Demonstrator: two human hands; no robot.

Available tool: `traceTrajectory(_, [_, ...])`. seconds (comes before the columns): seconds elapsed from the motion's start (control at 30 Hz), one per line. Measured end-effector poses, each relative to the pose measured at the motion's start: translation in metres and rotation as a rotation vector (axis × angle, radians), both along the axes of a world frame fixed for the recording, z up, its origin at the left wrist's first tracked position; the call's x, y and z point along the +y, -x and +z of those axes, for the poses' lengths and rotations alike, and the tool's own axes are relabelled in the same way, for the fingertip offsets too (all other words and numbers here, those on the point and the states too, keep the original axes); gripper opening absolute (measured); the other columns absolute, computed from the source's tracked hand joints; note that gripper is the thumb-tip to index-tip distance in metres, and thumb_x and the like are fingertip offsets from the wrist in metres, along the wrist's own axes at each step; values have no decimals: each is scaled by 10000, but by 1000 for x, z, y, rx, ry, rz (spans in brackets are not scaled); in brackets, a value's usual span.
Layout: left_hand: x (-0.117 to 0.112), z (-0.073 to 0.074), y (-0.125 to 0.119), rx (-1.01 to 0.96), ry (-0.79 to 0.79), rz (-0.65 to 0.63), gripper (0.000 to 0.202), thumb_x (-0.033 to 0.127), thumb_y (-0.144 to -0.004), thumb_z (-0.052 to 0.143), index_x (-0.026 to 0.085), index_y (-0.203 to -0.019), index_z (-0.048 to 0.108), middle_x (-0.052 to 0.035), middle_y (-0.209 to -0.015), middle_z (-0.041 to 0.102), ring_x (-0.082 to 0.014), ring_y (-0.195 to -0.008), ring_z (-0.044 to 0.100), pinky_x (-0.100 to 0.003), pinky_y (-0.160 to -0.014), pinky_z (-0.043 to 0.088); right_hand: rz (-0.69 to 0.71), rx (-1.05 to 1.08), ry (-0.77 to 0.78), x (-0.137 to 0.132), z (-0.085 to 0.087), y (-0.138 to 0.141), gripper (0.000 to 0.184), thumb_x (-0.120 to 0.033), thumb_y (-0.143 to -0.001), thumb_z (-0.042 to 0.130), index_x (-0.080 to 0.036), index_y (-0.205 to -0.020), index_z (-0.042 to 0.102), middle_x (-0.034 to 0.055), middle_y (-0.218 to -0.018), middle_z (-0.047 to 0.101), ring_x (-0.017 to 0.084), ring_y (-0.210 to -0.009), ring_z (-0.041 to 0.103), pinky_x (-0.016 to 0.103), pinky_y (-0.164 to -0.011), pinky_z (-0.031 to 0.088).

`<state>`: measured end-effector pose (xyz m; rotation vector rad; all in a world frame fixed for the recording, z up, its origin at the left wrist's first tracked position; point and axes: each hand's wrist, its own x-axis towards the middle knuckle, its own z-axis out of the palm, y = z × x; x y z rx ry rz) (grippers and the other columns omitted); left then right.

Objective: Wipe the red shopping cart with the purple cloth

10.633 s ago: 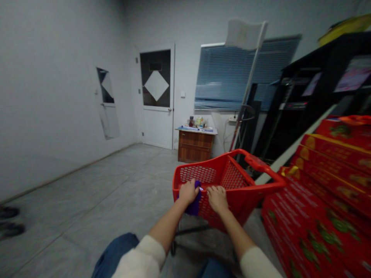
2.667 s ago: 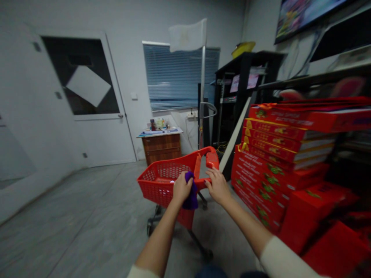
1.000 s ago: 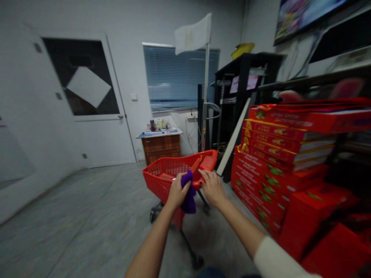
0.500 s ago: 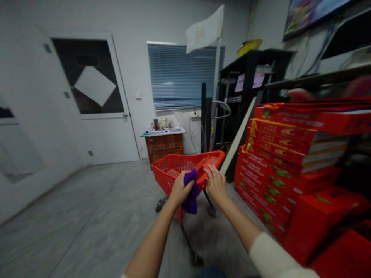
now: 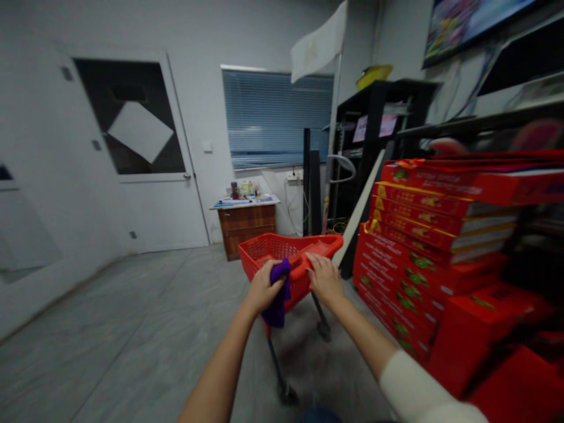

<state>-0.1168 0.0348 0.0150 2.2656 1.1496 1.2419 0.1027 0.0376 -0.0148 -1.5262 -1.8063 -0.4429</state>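
A red plastic shopping cart (image 5: pixel 259 249) on dark metal legs with wheels stands in front of me on the floor. A purple cloth (image 5: pixel 278 302) hangs over the left part of its handle. My left hand (image 5: pixel 264 288) is closed on the cloth at the handle, its fingertips partly hidden by the fabric. To the right, my right hand (image 5: pixel 324 276) is wrapped over the cart's handle, fingers curled on the red plastic. A pole with a white flag (image 5: pixel 319 47) rises behind the cart.
Red cartons (image 5: pixel 396 276) are stacked along the right side. A wooden cabinet (image 5: pixel 247 226) with bottles on top stands by the window blind (image 5: pixel 277 120). At the left is a white door (image 5: pixel 154 211). A black rack (image 5: pixel 374 111) fills the back right corner, above grey floor (image 5: pixel 150 329).
The cart's front has swung a little to the right. My left hand and the purple cloth have shifted slightly left in view. Both hands stay at the handle.
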Motion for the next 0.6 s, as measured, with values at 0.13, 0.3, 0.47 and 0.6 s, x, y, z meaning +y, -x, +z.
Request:
traceTrajectory(0.13, [4,-2,9,-68,-5,107,294,316,-880,553,235,-1162,545,-61,-1193,649,-224,-1106,614,-368,-995,458,-92,44,29,10,-3,-9,458,-369,-982,384,-243,-1408,497,127,-1492,459,282,-1364,388,496,-1049,372])
traceTrajectory(0.3, [-11,11,-29,199,-56,425,273,308,-884,549,194,-1132,568,-125,-1081,650,-294,-1039,613,-425,-959,436,-163,97,-21,7,-16,14,465,-352,-980,388,-226,-1419,476,153,-1532,393,321,-1395,329,535,-1018,399])
traceTrajectory(0.47, [-20,23,-40,400,-114,362,318,288,-858,598,207,-1164,561,-127,-1092,636,-282,-1059,591,-387,-961,407,-90,53,-18,4,-5,6,429,-387,-973,424,-181,-1320,569,179,-1420,504,317,-1334,403,508,-1050,391])
traceTrajectory(0.6, [-19,22,-15,384,-63,421,322,286,-894,559,207,-1205,537,-93,-1099,656,-233,-1015,617,-340,-915,426,40,3,-10,13,2,-11,378,-347,-984,390,-183,-1248,604,133,-1399,543,253,-1369,395,462,-1134,315])
